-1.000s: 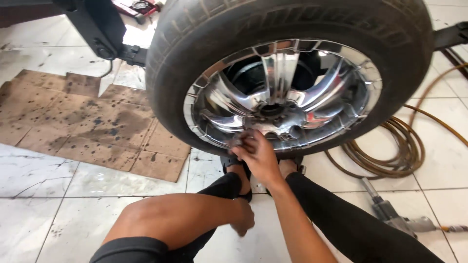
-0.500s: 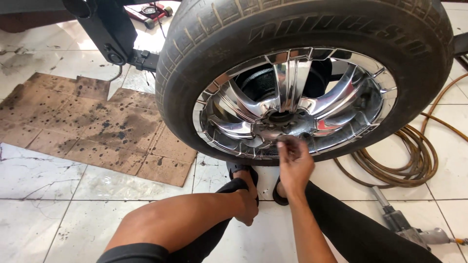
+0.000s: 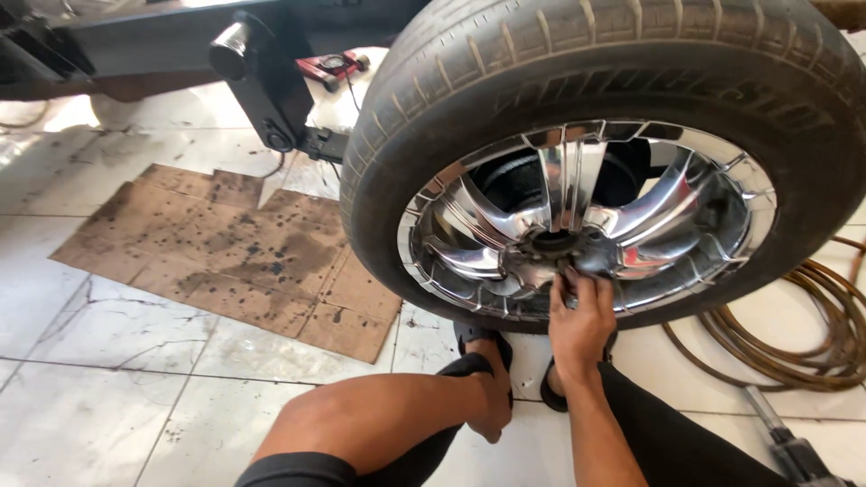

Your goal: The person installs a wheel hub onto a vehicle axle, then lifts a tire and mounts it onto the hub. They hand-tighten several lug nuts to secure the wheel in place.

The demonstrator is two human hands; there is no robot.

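Observation:
A car wheel with a black tyre (image 3: 505, 81) and a chrome spoked rim (image 3: 469, 257) hangs just above the tiled floor in front of me. My right hand (image 3: 582, 320) reaches up to the lower part of the hub (image 3: 550, 242), its fingertips pinched on a small lug nut (image 3: 570, 296) there. My left forearm rests across my knee, and my left hand (image 3: 493, 403) hangs curled near my sandalled foot (image 3: 476, 337), away from the wheel. Whether it holds anything is hidden.
A stained sheet of cardboard (image 3: 244, 257) lies on the white tiles to the left. A coiled brown hose (image 3: 816, 334) and a metal air tool (image 3: 794, 451) lie at the right. A black lift arm (image 3: 266, 81) and a red jack (image 3: 329, 65) stand behind the wheel.
My right hand dropped off the hub half a second ago and has come back up onto it. The view has swung so the wheel sits further right. My left hand stays hanging.

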